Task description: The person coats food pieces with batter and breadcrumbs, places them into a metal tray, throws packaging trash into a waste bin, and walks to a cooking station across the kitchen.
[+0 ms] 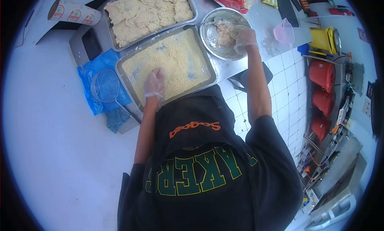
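In a clear plastic glove, my left hand (155, 84) rests at the near-left part of a metal tray (213, 76) of pale crumbs (182, 57), its fingers curled; whether they hold anything is hidden. My right hand (245, 38), also gloved, is inside a round steel bowl (205, 34) at its right side. Its fingers are against pale, wet-looking meat pieces (225, 35), and they look closed on one. Behind the crumb tray, a second tray (195, 11) is filled with crumb-coated pieces (150, 13).
A sieve (105, 86) lies on blue plastic (85, 85) at the left, near a dark phone (91, 44) and a paper bucket (75, 13). Right of the bowl stands a pink jug (284, 32). Red plastic packaging (228, 0) lies behind; red containers (322, 76) stand far right.
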### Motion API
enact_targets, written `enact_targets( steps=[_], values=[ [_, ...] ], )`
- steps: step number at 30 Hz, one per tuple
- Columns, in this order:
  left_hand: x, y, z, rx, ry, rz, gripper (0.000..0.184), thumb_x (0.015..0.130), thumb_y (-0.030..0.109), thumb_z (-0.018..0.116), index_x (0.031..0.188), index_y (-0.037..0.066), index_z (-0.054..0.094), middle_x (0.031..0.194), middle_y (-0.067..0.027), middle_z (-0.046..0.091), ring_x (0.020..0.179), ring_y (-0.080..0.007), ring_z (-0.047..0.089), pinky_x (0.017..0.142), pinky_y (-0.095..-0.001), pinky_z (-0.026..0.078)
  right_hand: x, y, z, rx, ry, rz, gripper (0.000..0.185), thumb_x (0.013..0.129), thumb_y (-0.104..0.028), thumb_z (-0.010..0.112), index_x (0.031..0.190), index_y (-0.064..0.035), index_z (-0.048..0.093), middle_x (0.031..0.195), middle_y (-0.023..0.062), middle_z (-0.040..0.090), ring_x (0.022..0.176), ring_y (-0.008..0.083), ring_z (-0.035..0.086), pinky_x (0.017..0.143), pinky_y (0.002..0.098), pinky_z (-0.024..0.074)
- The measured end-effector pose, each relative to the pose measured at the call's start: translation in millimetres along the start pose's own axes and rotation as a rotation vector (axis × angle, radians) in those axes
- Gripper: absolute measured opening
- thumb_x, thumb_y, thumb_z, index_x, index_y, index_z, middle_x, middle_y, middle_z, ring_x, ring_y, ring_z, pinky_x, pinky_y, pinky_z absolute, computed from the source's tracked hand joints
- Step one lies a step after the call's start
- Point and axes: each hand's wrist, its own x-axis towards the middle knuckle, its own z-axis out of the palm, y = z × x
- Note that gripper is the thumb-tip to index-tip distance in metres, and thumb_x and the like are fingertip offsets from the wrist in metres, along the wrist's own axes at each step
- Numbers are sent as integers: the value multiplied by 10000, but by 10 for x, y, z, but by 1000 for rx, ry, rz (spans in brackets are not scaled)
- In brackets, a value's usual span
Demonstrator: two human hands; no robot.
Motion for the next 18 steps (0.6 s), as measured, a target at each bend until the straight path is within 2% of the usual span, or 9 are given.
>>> enact_targets(
  steps=[2, 3, 6, 9, 12, 13, 14, 16, 18],
  values=[
    [18, -28, 9, 16, 4, -55, 330, 938, 295, 501, 1090, 34, 633, 975, -211, 661, 924, -361, 642, 816, -423, 480, 53, 31, -33, -381, 0, -85, 231, 794, -235, 631, 955, -87, 703, 961, 154, 678, 902, 302, 649, 779, 399, 515],
    [15, -33, 8, 9, 1, -51, 334, 941, 299, 495, 1087, 31, 632, 979, -214, 659, 932, -366, 638, 820, -422, 479, 23, -247, -211, 124, 62, 81, 223, 795, -238, 633, 942, -85, 701, 957, 160, 675, 899, 300, 649, 771, 402, 513],
    [22, -45, 10, 7, 2, -30, 341, 947, 306, 483, 1080, 29, 631, 979, -216, 657, 938, -368, 635, 820, -421, 476, 3, -547, -357, -74, 99, -85, 196, 805, -222, 619, 921, -83, 695, 951, 164, 672, 898, 307, 643, 765, 408, 510],
    [66, 57, -9, 14, -45, 21, 348, 953, 315, 471, 1073, 29, 630, 966, -216, 655, 927, -365, 633, 809, -420, 472, 87, -254, 34, -88, -59, 229, 182, 799, -187, 608, 915, -72, 689, 932, 140, 677, 851, 324, 645, 765, 413, 510],
    [139, 117, -35, -40, -21, 39, 354, 956, 324, 465, 1066, 31, 629, 944, -216, 651, 899, -366, 632, 789, -421, 469, 175, -216, -180, -63, 48, 18, 191, 808, -161, 595, 934, -54, 691, 936, 160, 673, 864, 339, 645, 777, 409, 510],
    [112, 94, -62, -87, 5, 71, 355, 957, 329, 465, 1063, 32, 629, 931, -216, 648, 880, -368, 632, 777, -422, 469, 132, -222, -105, 374, 140, -79, 208, 815, -167, 603, 971, -69, 699, 964, 158, 678, 874, 325, 654, 781, 400, 515],
    [95, 84, -77, -76, -7, 73, 355, 957, 329, 465, 1063, 32, 629, 931, -216, 648, 880, -368, 632, 777, -422, 469, 80, -207, -58, 383, 142, -65, 208, 815, -167, 603, 971, -69, 699, 964, 158, 678, 874, 325, 654, 781, 400, 515],
    [117, 96, -60, -15, -20, 41, 364, 957, 339, 466, 1065, 31, 625, 907, -211, 648, 858, -368, 635, 763, -422, 474, 123, -210, -67, -11, -246, 137, 238, 800, -188, 631, 997, -76, 703, 994, 150, 682, 893, 296, 659, 787, 385, 515],
    [139, 92, -33, 11, -21, 5, 347, 953, 330, 477, 1049, 36, 634, 898, -208, 649, 854, -366, 637, 760, -422, 477, 176, -495, -435, -9, -93, -32, 244, 792, -189, 639, 994, -66, 700, 1003, 163, 681, 899, 304, 656, 796, 388, 510]
  ],
)
